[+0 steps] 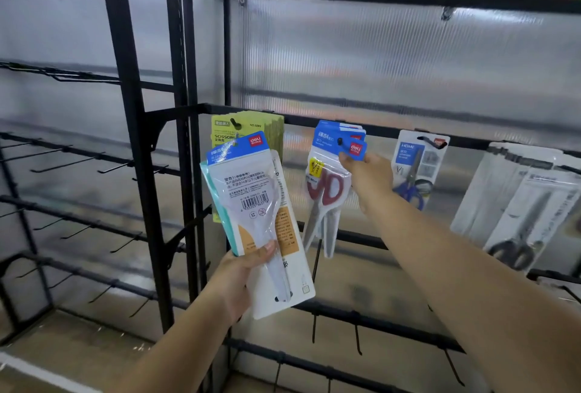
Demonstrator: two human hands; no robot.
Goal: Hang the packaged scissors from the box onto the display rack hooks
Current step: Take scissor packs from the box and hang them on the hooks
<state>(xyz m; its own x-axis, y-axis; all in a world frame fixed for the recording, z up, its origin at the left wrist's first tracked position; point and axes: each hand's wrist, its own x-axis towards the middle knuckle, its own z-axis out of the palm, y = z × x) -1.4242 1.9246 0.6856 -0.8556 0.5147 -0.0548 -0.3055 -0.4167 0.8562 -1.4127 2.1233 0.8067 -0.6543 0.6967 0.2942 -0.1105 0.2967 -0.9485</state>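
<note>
Here, at the far left, the black display rack (132, 128) carries rows of bare hooks (66, 164) that point forward. Further in, the person's left hand (242, 270) is curled round the lower part of a fanned stack of packaged scissors (251, 204), thumb pressed on the front pack, whose back side with a barcode faces the camera under a blue header. Behind that stack, a bunch of yellow-green scissors packs (248, 124) hangs on a hook of the upper rail. To the right, the right hand (367, 172) pinches the blue header of a red-handled scissors pack (327, 185) at the hook (340, 141), where more packs of the same kind hang behind it. Just beside that hand, on the next hook, hangs a pack of blue-handled scissors (415, 166). At the far right, grey packs with black-handled scissors (515, 204) hang tilted on the same rail, blurred at the edge of view
</note>
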